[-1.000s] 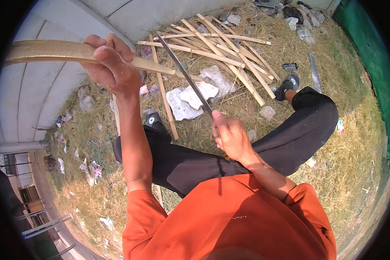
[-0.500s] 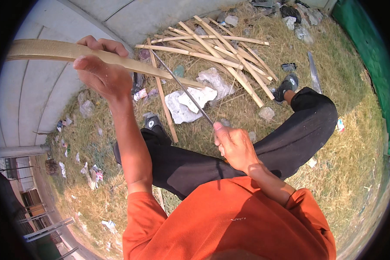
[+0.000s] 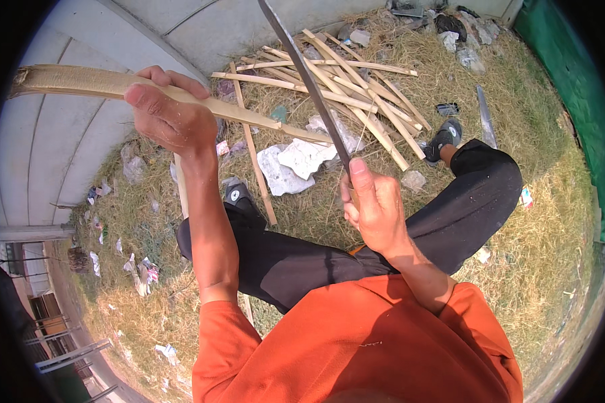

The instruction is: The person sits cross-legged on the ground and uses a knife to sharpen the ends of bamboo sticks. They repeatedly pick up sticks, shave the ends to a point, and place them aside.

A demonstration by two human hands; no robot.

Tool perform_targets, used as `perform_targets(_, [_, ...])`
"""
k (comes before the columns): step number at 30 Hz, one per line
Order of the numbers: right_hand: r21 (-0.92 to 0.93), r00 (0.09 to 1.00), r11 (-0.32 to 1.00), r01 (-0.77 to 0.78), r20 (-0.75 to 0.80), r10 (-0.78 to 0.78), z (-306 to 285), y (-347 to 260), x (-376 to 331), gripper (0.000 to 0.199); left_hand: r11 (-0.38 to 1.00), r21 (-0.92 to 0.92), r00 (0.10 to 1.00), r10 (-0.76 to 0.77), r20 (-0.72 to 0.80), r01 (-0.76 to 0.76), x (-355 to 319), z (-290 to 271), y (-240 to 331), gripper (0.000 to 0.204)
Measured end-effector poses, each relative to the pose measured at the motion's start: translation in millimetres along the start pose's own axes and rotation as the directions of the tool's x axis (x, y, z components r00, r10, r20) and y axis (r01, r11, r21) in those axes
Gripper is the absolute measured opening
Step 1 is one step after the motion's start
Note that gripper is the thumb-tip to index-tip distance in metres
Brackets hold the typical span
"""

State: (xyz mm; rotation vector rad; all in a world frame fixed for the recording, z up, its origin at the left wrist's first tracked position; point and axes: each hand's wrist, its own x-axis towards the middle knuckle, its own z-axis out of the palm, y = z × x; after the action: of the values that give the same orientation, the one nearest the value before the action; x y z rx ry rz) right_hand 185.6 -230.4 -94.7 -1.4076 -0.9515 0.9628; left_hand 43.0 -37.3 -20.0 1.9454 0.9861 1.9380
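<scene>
My left hand (image 3: 175,121) is wrapped around a long split bamboo strip (image 3: 81,80), which is raised and slants down to the right. A small notch or raised splinter shows near its lower end. In my right hand (image 3: 380,211) is the handle of a long, narrow, dark-bladed knife (image 3: 309,80), thumb along its top. The blade points up and away, passing just right of the strip's lower end; whether the two touch I cannot tell. Below that end lie pale, flat broken stones (image 3: 282,171).
A loose pile of split strips (image 3: 383,142) lies on dry grass beyond my feet. One single strip (image 3: 255,168) rests near my left shoe (image 3: 238,195). A metal blade-like piece (image 3: 485,117) lies right of my right shoe (image 3: 444,138). Litter, a concrete wall (image 3: 202,33) and green sheeting (image 3: 561,74) surround this.
The knife has swung upward, its blade now steeper and its tip near the top edge. My right hand rose slightly. My left hand and the strip shifted a little right; a notch now shows.
</scene>
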Motion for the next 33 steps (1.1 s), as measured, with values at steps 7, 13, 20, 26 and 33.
perform_targets(7, [-0.471,0.994,0.877,-0.091,0.008,0.107,11,100,-31,0.061,0.996,-0.078,0.999,0.038,-0.014,-0.039,-3,16,11,0.070])
perform_targets(13, [-0.147,0.998,0.987,-0.064,-0.025,0.061,4,39,-11,0.058,0.993,0.066,0.995,0.095,0.008,-0.096,-5,7,10,0.072])
perform_targets(20, [-0.262,0.994,0.960,0.102,-0.013,-0.109,11,70,-40,0.045,0.991,-0.081,0.992,0.098,-0.075,-0.104,-5,22,5,0.068])
perform_targets(26, [-0.399,0.909,0.833,-0.382,-0.003,0.416,-20,115,-48,0.060,0.985,-0.175,0.997,-0.014,-0.080,0.000,-6,21,2,0.069])
perform_targets(33, [-0.347,0.921,0.903,-0.251,0.201,0.334,-16,15,-39,0.061,0.988,-0.145,0.988,-0.030,0.148,0.052,-14,23,-9,0.068])
